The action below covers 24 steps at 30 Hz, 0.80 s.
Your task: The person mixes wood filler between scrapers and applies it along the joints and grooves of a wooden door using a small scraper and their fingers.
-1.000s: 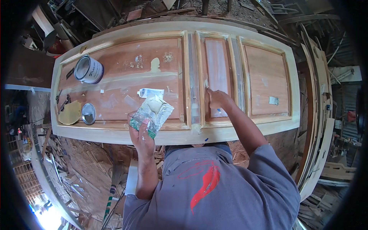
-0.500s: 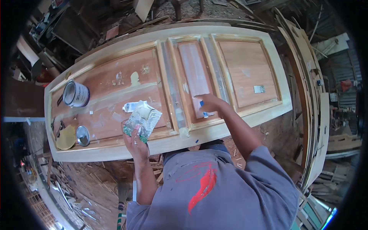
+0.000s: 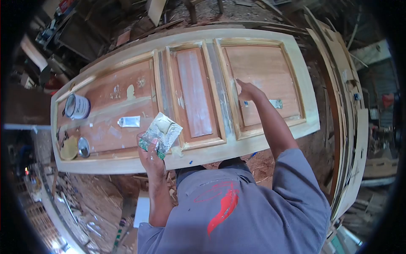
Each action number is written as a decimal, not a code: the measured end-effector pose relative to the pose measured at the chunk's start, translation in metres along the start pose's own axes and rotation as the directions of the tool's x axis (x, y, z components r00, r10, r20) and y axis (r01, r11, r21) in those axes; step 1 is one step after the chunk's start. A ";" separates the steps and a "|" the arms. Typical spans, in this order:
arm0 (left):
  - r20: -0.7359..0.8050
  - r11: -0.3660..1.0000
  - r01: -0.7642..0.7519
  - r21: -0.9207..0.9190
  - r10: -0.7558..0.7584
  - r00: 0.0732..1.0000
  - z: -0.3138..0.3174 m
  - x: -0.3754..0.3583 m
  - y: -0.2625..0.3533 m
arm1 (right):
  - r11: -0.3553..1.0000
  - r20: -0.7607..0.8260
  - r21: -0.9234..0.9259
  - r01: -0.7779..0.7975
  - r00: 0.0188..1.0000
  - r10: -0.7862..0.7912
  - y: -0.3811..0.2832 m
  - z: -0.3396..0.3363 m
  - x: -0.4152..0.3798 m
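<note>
A large wooden panel door [image 3: 198, 154] lies flat in front of me, with pale smears on its panels and mouldings. My left hand [image 3: 153, 157] grips a silvery putty palette [image 3: 165, 132], its green edge under my thumb and a cream lump of putty [image 3: 163, 125] on top. Out over the right-hand panel [image 3: 258, 63], my right hand [image 3: 248, 91] is at the left moulding with its fingers drawn together. A small blue bit shows below those fingers; whatever they hold is too small to make out.
On the left panel stand an open paint can [image 3: 78, 106], a round metal lid [image 3: 83, 147], a yellowish disc [image 3: 69, 149] and a white tube [image 3: 129, 122]. A small greenish-white piece [image 3: 276, 103] lies on the right panel. Long boards [image 3: 353, 127] lean at the right.
My right hand has gone from the narrow middle panel to the right panel's left moulding. The door has shifted left in view. My left hand still holds the palette.
</note>
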<state>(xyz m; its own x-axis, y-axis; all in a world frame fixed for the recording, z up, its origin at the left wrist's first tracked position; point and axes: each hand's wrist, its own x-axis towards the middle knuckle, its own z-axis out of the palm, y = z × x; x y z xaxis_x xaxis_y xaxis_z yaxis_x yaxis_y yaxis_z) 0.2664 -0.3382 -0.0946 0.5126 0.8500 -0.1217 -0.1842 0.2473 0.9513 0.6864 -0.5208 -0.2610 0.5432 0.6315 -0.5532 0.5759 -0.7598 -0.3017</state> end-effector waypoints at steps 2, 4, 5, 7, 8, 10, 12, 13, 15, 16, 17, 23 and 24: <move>-0.082 1.000 0.014 0.009 -0.013 0.997 0.019 -0.020 -0.009 | 0.996 0.030 -0.064 0.066 0.997 -0.064 0.002 -0.007 0.018; -0.182 0.999 0.041 -0.011 -0.042 0.982 0.048 -0.040 -0.020 | 0.983 0.120 -0.139 0.118 0.988 -0.101 0.004 -0.006 0.018; -0.222 0.998 0.055 -0.008 -0.056 0.973 0.061 -0.047 -0.025 | 0.974 0.163 -0.178 0.142 0.980 -0.113 0.006 -0.006 0.014; -0.303 0.996 0.085 -0.017 -0.086 0.949 0.086 -0.061 -0.036 | 0.961 0.219 -0.192 0.198 0.963 -0.154 0.007 0.002 -0.006; -0.288 0.998 0.066 -0.021 -0.069 0.955 0.095 -0.066 -0.043 | 0.954 0.246 -0.201 0.222 0.954 -0.171 0.007 0.007 -0.020; -0.255 0.999 0.027 -0.025 -0.033 0.966 0.111 -0.069 -0.054 | 0.933 0.373 -0.209 0.292 0.906 -0.199 0.004 0.008 -0.043; -0.281 1.000 0.015 -0.011 -0.017 0.960 0.132 -0.075 -0.056 | 0.920 0.445 -0.202 0.335 0.869 -0.218 0.006 0.018 -0.066; -0.291 1.000 0.005 -0.005 -0.006 0.957 0.141 -0.078 -0.056 | 0.918 0.456 -0.196 0.345 0.861 -0.226 0.009 0.025 -0.079; -0.287 1.000 0.002 0.024 0.005 0.958 0.152 -0.085 -0.055 | 0.894 0.455 -0.187 0.407 0.843 -0.288 0.023 0.042 -0.095; -0.281 0.999 0.001 0.041 0.011 0.960 0.156 -0.086 -0.055 | 0.870 0.444 -0.182 0.458 0.828 -0.342 0.032 0.053 -0.098; -0.274 0.999 -0.004 0.043 0.016 0.962 0.158 -0.087 -0.055 | 0.844 0.432 -0.176 0.506 0.811 -0.396 0.041 0.063 -0.096; -0.243 0.999 -0.010 0.040 0.019 0.970 0.163 -0.092 -0.061 | 0.940 0.203 -0.076 0.331 0.929 -0.311 0.029 0.008 -0.040; -0.225 0.998 -0.019 0.054 0.031 0.974 0.163 -0.091 -0.062 | 0.949 0.122 -0.073 0.306 0.947 -0.296 0.027 0.009 -0.034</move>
<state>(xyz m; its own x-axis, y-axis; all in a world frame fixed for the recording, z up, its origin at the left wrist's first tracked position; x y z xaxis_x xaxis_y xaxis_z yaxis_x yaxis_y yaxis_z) 0.3679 -0.5070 -0.0961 0.3045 0.9402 -0.1528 -0.1487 0.2054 0.9673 0.6787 -0.5643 -0.2574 0.2693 0.8046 -0.5293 0.7574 -0.5164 -0.3996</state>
